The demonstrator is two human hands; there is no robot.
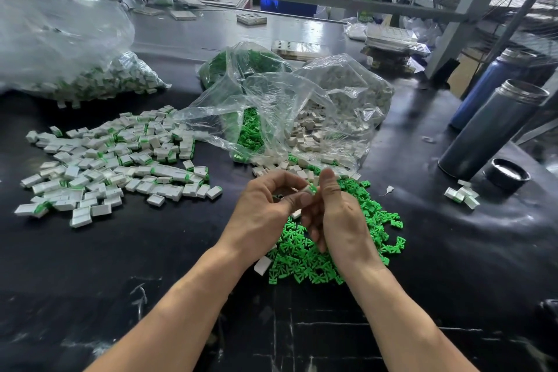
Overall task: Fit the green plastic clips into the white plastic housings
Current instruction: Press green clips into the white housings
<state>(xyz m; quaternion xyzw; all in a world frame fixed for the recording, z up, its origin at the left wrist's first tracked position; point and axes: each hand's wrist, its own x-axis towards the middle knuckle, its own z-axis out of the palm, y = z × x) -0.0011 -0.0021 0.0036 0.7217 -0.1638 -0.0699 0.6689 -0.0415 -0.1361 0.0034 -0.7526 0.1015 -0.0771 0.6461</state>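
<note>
1. Where the black table [126, 254] stretched left, a heap of fitted housings [120, 157] lay below a full bag [60, 51].
2. The left hand [265, 208] pinched a white housing [305, 189] above the loose clips [326, 251].
3. The right hand [341, 217] pinched a green clip [312, 189] against that housing.
4. Further right stood a flask [495, 127], with its cap [507, 174] just beside it.

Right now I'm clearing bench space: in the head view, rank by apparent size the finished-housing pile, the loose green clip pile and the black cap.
1. finished-housing pile
2. loose green clip pile, partly hidden by hands
3. black cap
</note>
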